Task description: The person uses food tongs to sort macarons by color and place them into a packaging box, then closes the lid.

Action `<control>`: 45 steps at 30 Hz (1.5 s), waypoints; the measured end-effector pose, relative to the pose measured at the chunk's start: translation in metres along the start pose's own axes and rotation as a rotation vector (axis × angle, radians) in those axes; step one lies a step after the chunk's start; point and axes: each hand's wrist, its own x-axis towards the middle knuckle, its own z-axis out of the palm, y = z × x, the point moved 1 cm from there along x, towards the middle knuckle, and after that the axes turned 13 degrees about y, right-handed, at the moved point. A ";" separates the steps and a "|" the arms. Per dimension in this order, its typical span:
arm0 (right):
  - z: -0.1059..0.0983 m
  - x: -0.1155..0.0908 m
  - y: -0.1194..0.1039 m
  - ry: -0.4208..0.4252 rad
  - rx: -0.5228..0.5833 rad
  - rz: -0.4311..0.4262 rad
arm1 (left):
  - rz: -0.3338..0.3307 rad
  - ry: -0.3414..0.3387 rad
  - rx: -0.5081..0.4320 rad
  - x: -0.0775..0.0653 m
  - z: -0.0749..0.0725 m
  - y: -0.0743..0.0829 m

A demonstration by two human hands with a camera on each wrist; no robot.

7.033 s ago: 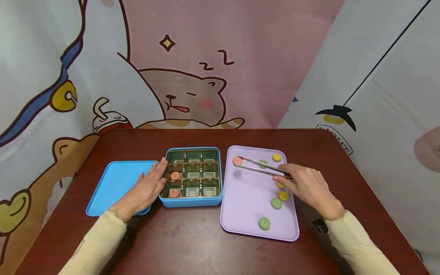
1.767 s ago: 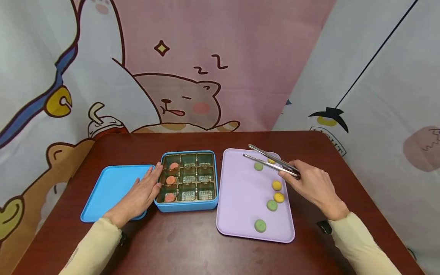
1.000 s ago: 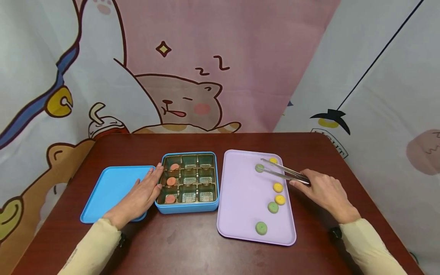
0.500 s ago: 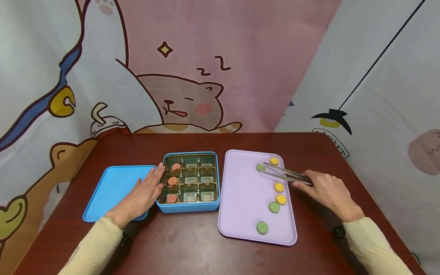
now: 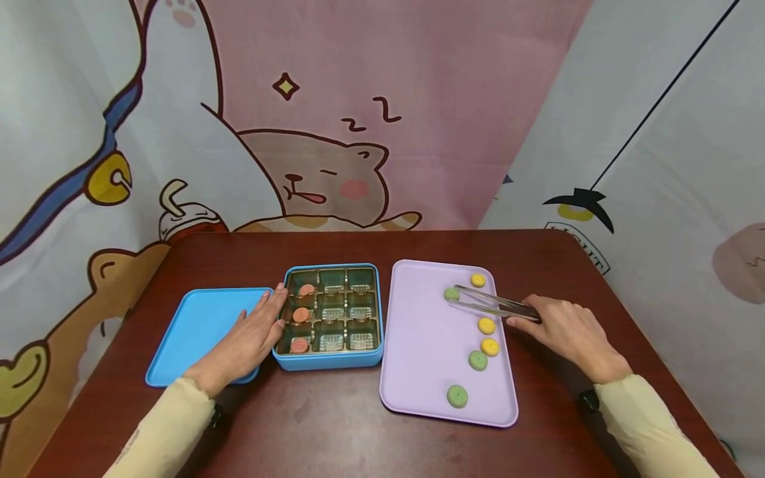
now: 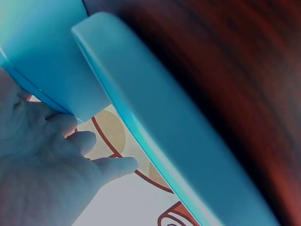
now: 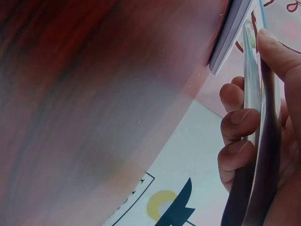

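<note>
My right hand [image 5: 568,332] grips metal tongs [image 5: 496,305], fingers curled round the handles in the right wrist view. The tongs' tips stand on either side of a green button-like disc [image 5: 451,293] near the far part of the lilac tray [image 5: 418,358]; whether both touch it I cannot tell. My left hand [image 5: 245,338] lies with straight fingers against the left side of a blue box [image 5: 329,360]. Inside the box is a gold divided insert [image 5: 331,327]. Pink discs sit in its left column, one per compartment: far [image 5: 307,290], middle [image 5: 301,315] and near [image 5: 299,345].
Yellow discs [image 5: 487,325] and two more green discs [image 5: 457,396] lie along the tray's right part. A blue lid [image 5: 197,332] rests on the brown table [image 5: 335,418] under my left forearm's side. A printed cloth [image 5: 454,113] hangs behind.
Since the earliest frame, the pink disc held in the tongs has gone into the box's far left compartment. The tongs have since come back over the tray and down around the far green disc.
</note>
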 end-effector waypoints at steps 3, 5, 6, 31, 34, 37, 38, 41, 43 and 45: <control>0.001 0.001 -0.001 -0.004 0.003 -0.010 | 0.003 0.003 0.005 0.000 0.000 0.000; 0.001 0.001 0.000 0.005 0.004 -0.018 | 0.005 0.005 0.005 0.000 0.001 0.000; 0.001 0.001 0.000 0.010 0.004 -0.023 | 0.005 0.007 0.003 0.000 0.001 0.000; 0.004 0.004 0.001 0.030 0.047 -0.073 | -0.014 0.009 -0.015 0.000 0.002 -0.001; 0.002 0.003 0.000 0.040 0.048 -0.071 | -0.019 0.004 -0.007 0.001 0.002 0.000; -0.001 0.001 -0.001 0.064 0.048 -0.076 | -0.023 -0.001 -0.002 0.001 0.002 0.001; -0.002 0.001 -0.002 0.073 0.049 -0.079 | -0.022 -0.002 -0.002 0.001 0.002 0.002; -0.005 0.000 -0.005 0.100 0.054 -0.092 | -0.023 -0.001 -0.002 0.000 0.002 0.002; -0.007 0.000 -0.008 0.117 0.057 -0.102 | -0.024 -0.001 -0.003 0.000 0.002 0.001; -0.008 0.000 -0.012 0.138 0.057 -0.113 | -0.028 -0.005 0.000 0.000 0.002 0.000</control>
